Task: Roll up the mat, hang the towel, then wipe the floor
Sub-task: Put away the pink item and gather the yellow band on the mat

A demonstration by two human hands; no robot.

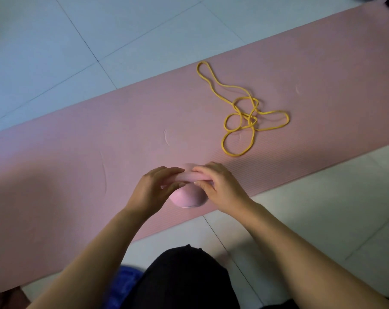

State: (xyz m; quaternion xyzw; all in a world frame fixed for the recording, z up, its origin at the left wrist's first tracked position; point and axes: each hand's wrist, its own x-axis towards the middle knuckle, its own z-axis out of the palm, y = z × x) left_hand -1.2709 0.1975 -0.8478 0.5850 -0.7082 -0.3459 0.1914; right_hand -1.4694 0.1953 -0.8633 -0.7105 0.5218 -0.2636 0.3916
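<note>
The pink mat (77, 175) lies flat on the tiled floor (55, 52). Its rounded left end is at the left edge of the view, and it runs up and away to the far right. No part of it is rolled yet, so the first job has not begun.

Near the bottom, a bit left of the middle, a blue thing (126, 279) peeks out beside a dark knee (184, 275). It is too blurry to name.

The left hand (153, 190) is over the near edge of the mat. Its grip is closed: fingers and thumb pinch one end of a soft pink thing (189, 197). I cannot tell what that thing is. It may be a small cloth or a pouch.

The right hand (220, 188) pinches the other end, so its grip is closed on it too. The two hands are very close together, and a strip of the pink thing runs between them. I think they hold it that way to fold it or pull it flat.

To the right, a yellow cord (240, 117) lies on the mat in loose, tangled loops. It needs to come off before rolling, or it will get caught inside the roll.

I cannot pick out a towel for sure.
</note>
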